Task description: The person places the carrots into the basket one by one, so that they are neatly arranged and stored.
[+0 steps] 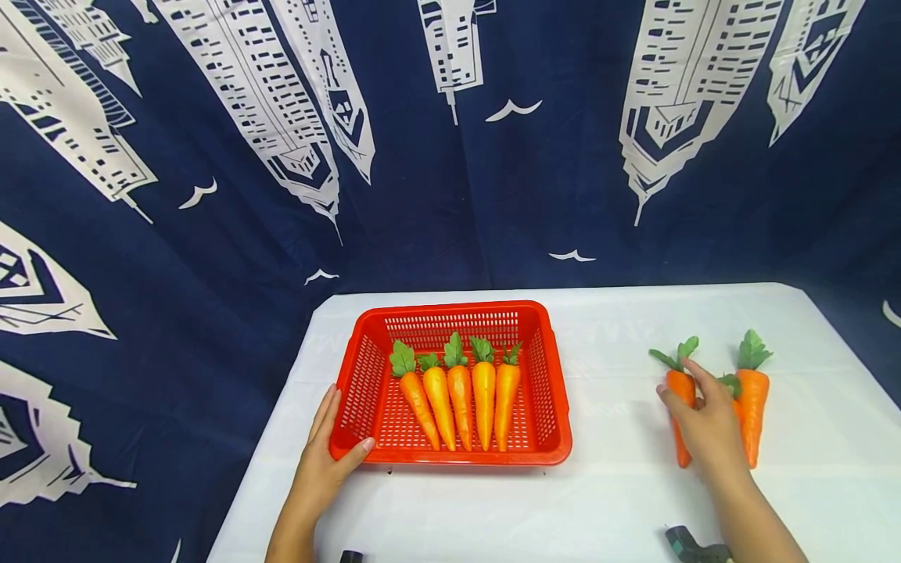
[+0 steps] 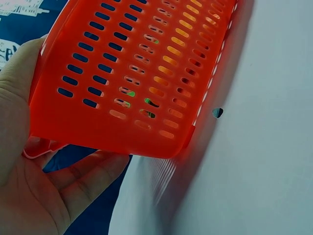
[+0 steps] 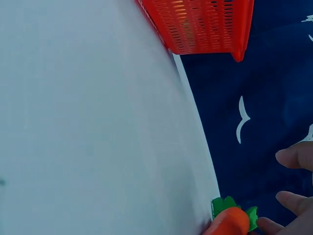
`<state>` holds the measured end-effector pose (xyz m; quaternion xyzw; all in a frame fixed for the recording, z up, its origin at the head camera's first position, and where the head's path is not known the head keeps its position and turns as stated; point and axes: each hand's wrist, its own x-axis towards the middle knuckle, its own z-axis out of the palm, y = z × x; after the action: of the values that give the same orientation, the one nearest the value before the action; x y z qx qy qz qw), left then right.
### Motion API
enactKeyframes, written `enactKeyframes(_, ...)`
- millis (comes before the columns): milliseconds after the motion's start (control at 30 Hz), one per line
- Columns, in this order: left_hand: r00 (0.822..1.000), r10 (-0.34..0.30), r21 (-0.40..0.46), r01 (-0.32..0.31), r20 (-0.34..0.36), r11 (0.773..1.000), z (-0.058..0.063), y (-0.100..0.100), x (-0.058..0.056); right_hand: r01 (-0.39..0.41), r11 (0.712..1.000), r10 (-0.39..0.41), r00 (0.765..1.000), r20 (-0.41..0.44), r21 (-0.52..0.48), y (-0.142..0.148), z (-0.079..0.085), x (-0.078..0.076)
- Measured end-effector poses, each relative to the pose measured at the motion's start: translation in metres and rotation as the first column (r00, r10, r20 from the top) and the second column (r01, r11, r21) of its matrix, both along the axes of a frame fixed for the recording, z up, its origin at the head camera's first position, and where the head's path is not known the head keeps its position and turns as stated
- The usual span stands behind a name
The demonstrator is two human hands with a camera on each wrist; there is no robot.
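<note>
A red plastic basket (image 1: pixel 450 455) stands on the white table with several orange and yellow-orange carrots (image 1: pixel 461 399) side by side in it, leaves toward the far side. My left hand (image 1: pixel 322 461) holds its near left corner, thumb at the near rim and fingers along the left side. To the right lie three carrots with green leaves. Over the leftmost carrot (image 1: pixel 680 387) is my right hand (image 1: pixel 709 418), thumb and fingers spread near its top. The right hand partly hides the middle carrot (image 1: pixel 737 410). Beyond it lies the rightmost carrot (image 1: pixel 753 403). In the right wrist view the fingers (image 3: pixel 293 203) are apart.
The white table (image 1: pixel 605 500) reaches back to a dark blue cloth (image 1: pixel 493 234) printed with white buildings and birds. A dark device (image 1: pixel 693 547) shows at the bottom edge beside the right forearm. Another small black object (image 1: pixel 351 557) is near the left forearm.
</note>
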<state>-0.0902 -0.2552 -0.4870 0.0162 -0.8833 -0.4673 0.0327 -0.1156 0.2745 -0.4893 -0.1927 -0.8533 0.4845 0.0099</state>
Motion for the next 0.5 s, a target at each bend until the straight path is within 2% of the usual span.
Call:
enactKeyframes(300, 1.000, 0.000, -0.019, 0.000, 0.003, 1.000, 0.001, 0.001, 0.000, -0.074, 0.995, 0.074, 0.997, 0.000, 0.068, 0.001, -0.011, -0.005)
enactKeyframes(500, 1.000, 0.004, -0.025, -0.004, 0.008, 1.000, 0.002, 0.000, 0.000, -0.127, 0.986, 0.123, 0.991, 0.047, 0.107, 0.002, -0.016, -0.009)
